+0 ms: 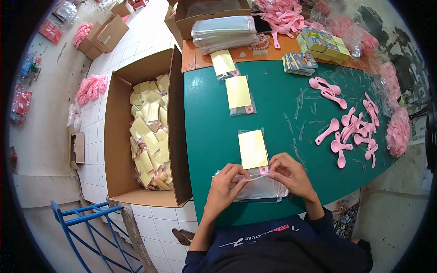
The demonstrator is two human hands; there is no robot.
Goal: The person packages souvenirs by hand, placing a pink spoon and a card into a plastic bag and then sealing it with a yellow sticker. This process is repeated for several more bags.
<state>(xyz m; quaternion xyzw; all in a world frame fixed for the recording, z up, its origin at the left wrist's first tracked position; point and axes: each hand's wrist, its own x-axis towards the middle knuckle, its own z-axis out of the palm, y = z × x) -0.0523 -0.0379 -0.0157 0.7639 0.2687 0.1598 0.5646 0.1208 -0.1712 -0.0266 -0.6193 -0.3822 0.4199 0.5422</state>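
Note:
In front of me on the green tabletop is a clear plastic bag (253,150) holding a yellow card and a pink spoon, whose holed handle end shows at the near edge. My left hand (228,183) pinches the near left edge of this bag between thumb and fingers. At the near right corner, my right hand (291,175) is closed in a pinch on the same bag. Beneath both hands lies a stack of empty clear bags (261,189). Two more bagged cards, one middle (238,92) and one farther (223,63), lie beyond in a line.
Loose pink spoons (350,132) are scattered on the right. Card stacks (300,63), a bag pile (223,31) and more spoons (284,18) occupy the back. Left of the table, a tall cardboard box (180,136) holds many filled bags. A blue metal frame (86,214) stands nearby.

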